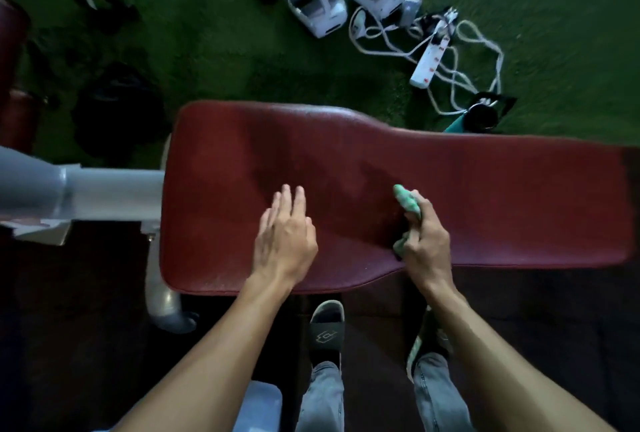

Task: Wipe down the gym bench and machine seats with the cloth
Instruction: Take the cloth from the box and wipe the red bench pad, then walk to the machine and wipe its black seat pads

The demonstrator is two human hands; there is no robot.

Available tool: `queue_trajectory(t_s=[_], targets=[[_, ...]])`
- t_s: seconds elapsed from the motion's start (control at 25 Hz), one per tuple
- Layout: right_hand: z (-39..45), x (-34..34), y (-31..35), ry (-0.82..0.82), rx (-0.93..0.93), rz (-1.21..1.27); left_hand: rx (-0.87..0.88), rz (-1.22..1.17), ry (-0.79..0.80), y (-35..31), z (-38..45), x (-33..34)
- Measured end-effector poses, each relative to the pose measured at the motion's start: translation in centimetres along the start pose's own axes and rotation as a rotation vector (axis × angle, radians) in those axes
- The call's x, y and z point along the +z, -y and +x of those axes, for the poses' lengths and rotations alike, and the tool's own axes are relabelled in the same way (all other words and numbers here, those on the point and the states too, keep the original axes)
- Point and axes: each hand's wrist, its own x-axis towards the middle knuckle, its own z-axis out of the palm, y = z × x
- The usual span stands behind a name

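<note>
A dark red padded gym bench [485,196] runs across the middle of the head view, wider at its left end. My right hand [424,241] is closed around a crumpled green cloth [407,201] and holds it against the pad near the bench's front edge. My left hand [284,234] lies flat on the pad to the left of the cloth, fingers straight and slightly apart, holding nothing.
A grey metal frame tube [86,192] joins the bench from the left. On the green carpet behind lie two white headsets [315,5], a white power strip [431,57] with tangled cables, and dark bags [117,106]. My sandalled feet [327,324] stand below the bench.
</note>
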Motion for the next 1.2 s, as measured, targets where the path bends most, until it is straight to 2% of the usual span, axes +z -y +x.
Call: queue_trajectory(t_s=[0.08,0.24,0.4,0.52,0.64,0.84,1.04,1.2], targets=[[-0.2,-4.8,4.1,-0.069,0.081,0.113,0.133,0.025,0.043,-4.7,-0.2,-3.9],[-2.3,-16.2,10.2,-0.072,0.011,0.174,0.375,0.111,0.091,-17.4,0.6,-12.9],[-4.5,-31.7,14.3,-0.140,-0.026,0.229,0.575,0.219,0.141,-33.6,-1.2,-21.8],[-6.7,-43.5,15.5,-0.202,-0.031,0.205,0.652,0.251,0.152,-45.3,-3.6,-25.7],[-7.4,-53.7,15.4,-0.252,-0.030,0.188,0.693,0.216,0.166,-55.6,-5.1,-27.6],[-6.4,-69.0,13.0,-0.320,-0.043,0.025,0.774,0.138,0.134,-70.7,-7.6,-28.5],[-1.9,-78.4,9.7,-0.292,-0.008,-0.038,0.811,0.140,0.111,-81.6,-6.5,-28.2],[4.7,-85.0,7.0,-0.307,-0.045,-0.065,0.823,0.149,0.082,-90.6,-2.5,-27.1]])
